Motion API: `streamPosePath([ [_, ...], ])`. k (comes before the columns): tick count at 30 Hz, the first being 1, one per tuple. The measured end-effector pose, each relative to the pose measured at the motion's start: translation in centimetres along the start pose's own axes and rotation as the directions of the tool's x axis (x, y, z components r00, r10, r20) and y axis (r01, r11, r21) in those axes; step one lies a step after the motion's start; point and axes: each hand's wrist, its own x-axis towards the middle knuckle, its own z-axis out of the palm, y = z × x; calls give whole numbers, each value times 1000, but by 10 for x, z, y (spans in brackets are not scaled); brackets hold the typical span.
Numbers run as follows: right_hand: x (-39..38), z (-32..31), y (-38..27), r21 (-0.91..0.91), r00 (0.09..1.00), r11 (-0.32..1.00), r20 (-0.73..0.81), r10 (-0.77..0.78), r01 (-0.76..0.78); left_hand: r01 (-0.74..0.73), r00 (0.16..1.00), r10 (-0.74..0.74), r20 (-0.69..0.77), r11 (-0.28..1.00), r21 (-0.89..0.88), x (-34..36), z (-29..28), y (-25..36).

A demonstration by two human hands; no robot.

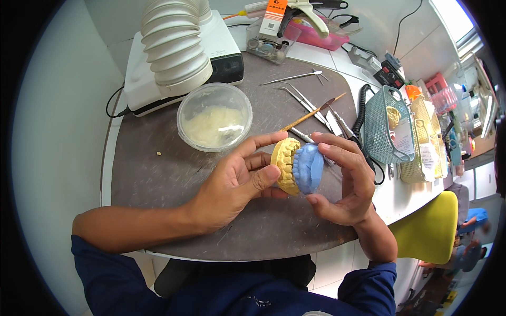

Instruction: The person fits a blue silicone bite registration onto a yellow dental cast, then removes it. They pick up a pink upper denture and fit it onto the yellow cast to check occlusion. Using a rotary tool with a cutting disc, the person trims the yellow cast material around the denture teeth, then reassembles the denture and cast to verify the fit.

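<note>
- Two tooth models, one yellow (286,164) and one blue (310,168), are in my hold above the counter (263,237); I take them as the centre of my clock.
- At nine o'clock, my left grip (229,183) is part-curled on the yellow model, thumb on its near side and forefinger at its top edge.
- At three o'clock, my right grip (352,184) is spread just as wide as the blue model, fingers near its top, thumb at its bottom.
- The tooth rows face each other and seem to meet; I cannot tell whether every tooth seats.
- To match them well, I judge that I should steady the yellow, turn the blue by small amounts and press lightly, since thin tooth edges could chip.
- My fingertips belong on the bases, off the teeth, so I can check the seam all round.
- At ten o'clock stands a clear tub (185,124), and towards one o'clock lie a brush (314,111) and tweezers (298,98), safely apart from the models.
</note>
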Motion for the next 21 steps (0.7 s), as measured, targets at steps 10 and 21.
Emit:
streamPosePath([
  [10,2,-1,2,-20,997,999,69,-42,43,-2,1000,2,17,1000,-11,0,-1,-2],
  [21,1,-2,1,19,999,999,28,35,-35,2,1000,-2,-8,1000,7,-1,-3,-3],
])
